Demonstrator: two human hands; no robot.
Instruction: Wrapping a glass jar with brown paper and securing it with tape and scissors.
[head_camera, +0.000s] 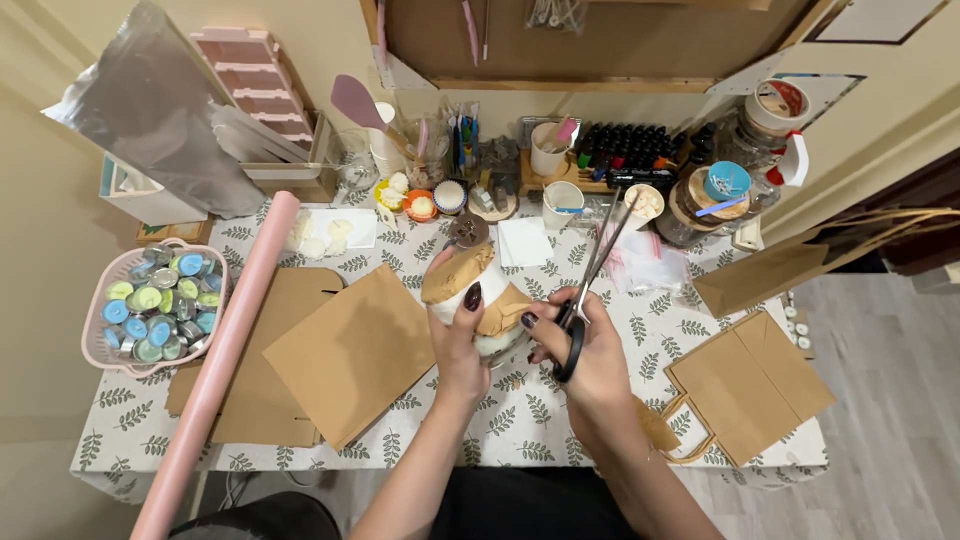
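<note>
The left hand (458, 335) grips a pale jar half-wrapped in brown paper (470, 300), lifted just over the middle of the leaf-print worktop (520, 420), thumb pinning the paper flat against it. The right hand (590, 350), at its three o'clock, is closed round black-handled scissors (585, 300), blades opened toward one o'clock, clear of the wrap. Both wrists are cocked inward. Brown paper sheets (350, 350) lie at nine o'clock, within reach.

Open tablecloth (530, 410) strip at front edge between brown paper sheet (350, 355) and paper bag (750, 385). Pink roll (225, 350) and basket (97, 330) block left; crowded jars (640, 205) wall off back.
</note>
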